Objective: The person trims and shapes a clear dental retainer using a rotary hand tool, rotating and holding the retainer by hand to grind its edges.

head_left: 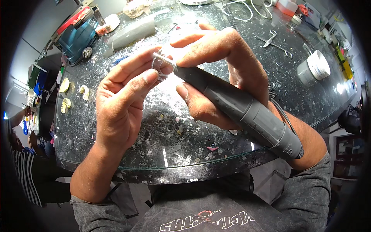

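Observation:
My left hand (118, 96) pinches a small clear, curved plastic piece (161, 66) between thumb and fingers; it looks like a dental tray or retainer, partly hidden by the fingertips. In my right hand (243, 58) lies a dark grey rotary handpiece (247, 110), thumb below and fingers over its front end. The handpiece slants up to the left, and its metal tip (164, 58) meets or overlaps the clear piece; exact contact cannot be made out. From its rear end a black cable (284, 112) runs back by my right wrist.
The dark speckled table (150, 135) carries white dust and crumbs. Dental models (84, 92) lie at left, near a blue machine (77, 38). A grey, half-round piece (133, 36) lies behind my hands. Scissors (268, 40) and a white tub (318, 65) are at right.

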Demonstrator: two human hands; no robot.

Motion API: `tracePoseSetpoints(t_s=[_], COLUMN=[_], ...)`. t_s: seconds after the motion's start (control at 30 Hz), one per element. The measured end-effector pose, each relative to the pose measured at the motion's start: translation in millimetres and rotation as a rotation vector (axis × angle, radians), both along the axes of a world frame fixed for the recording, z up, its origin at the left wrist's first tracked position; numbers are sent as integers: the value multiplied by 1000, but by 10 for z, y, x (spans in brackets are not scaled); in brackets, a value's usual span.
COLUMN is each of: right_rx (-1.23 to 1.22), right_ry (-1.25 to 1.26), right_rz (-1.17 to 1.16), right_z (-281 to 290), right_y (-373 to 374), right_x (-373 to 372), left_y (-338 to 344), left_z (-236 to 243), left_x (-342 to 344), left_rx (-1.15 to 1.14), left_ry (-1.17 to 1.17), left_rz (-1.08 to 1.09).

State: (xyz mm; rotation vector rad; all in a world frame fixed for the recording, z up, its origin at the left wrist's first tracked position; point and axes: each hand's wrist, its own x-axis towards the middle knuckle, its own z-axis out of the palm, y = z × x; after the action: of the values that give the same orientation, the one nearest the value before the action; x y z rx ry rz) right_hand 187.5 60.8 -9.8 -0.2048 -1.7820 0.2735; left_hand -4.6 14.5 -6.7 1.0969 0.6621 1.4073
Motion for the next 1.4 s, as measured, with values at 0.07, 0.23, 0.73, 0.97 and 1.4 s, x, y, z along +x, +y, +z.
tracePoseSetpoints(t_s=[0.07,0.23,0.73,0.97,1.4], right_rx=[-2,-45,-72,-27,-11], right_ry=[15,69,3,-52,30], right_rz=[3,29,25,-15,25], right_z=[9,17,40,12,-19], right_y=[-15,-50,-89,-59,12], right_x=[10,-25,5,17,-15], left_y=[-8,-1,-32,-14,-15], left_z=[17,31,14,18,-1], left_x=[11,22,7,3,-8], left_rx=[-2,5,-33,-56,-114], left_ry=[4,30,8,12,-109], left_rz=[-10,-16,-9,-15,-157])
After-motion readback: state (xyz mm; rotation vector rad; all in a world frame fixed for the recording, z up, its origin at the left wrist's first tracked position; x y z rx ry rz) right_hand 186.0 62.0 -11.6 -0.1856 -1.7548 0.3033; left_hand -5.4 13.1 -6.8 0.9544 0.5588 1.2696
